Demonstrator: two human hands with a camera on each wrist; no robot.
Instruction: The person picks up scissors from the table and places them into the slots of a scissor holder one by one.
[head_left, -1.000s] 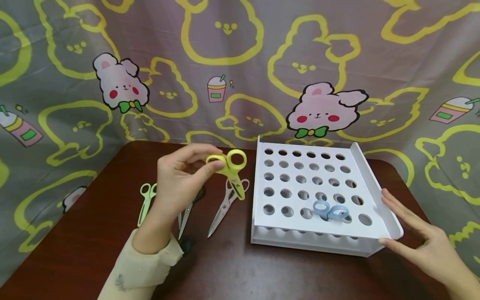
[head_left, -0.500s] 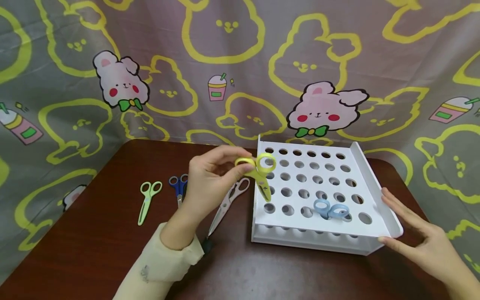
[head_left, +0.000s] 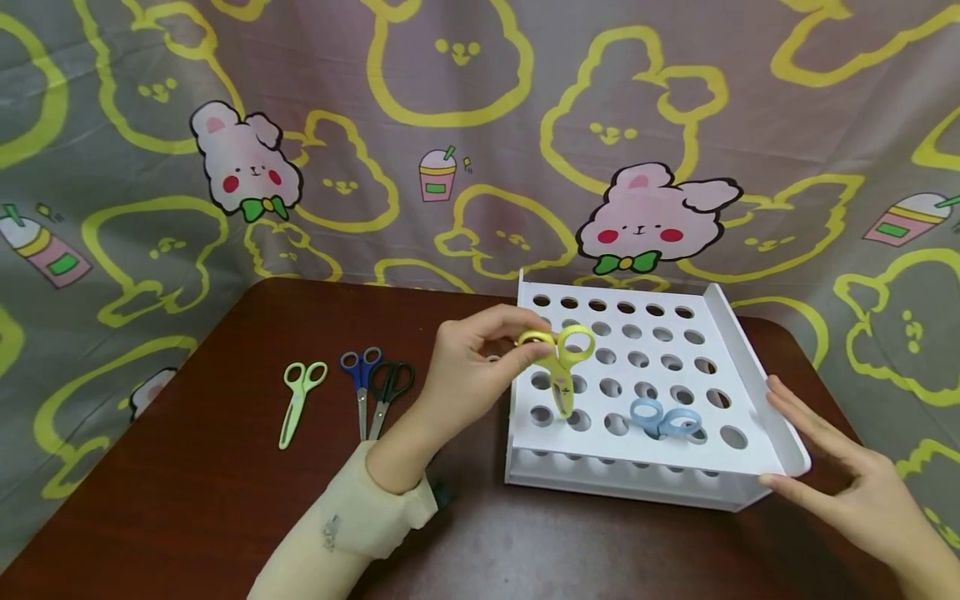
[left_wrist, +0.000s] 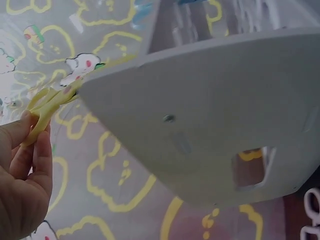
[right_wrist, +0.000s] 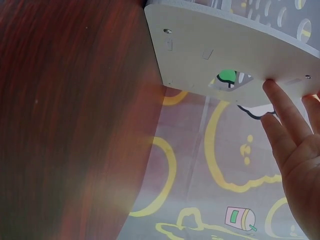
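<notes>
Left hand [head_left: 468, 367] pinching yellow scissors [head_left: 558, 367], now moved over rack [head_left: 750, 454] near-left holes, blades down. Right hand [head_left: 840, 475], fingers straight, steadies rack's right edge.

Left hand [head_left: 468, 371] raised, forearm sleeved, thumb and fingers [head_left: 517, 321] curled in a pinch. Right hand [head_left: 847, 479] low at the right, fingers straight and spread, palm facing inward.

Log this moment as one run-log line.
left hand: holds yellow scissors over white rack | right hand: open, touching rack side | blue scissors: in rack
</notes>
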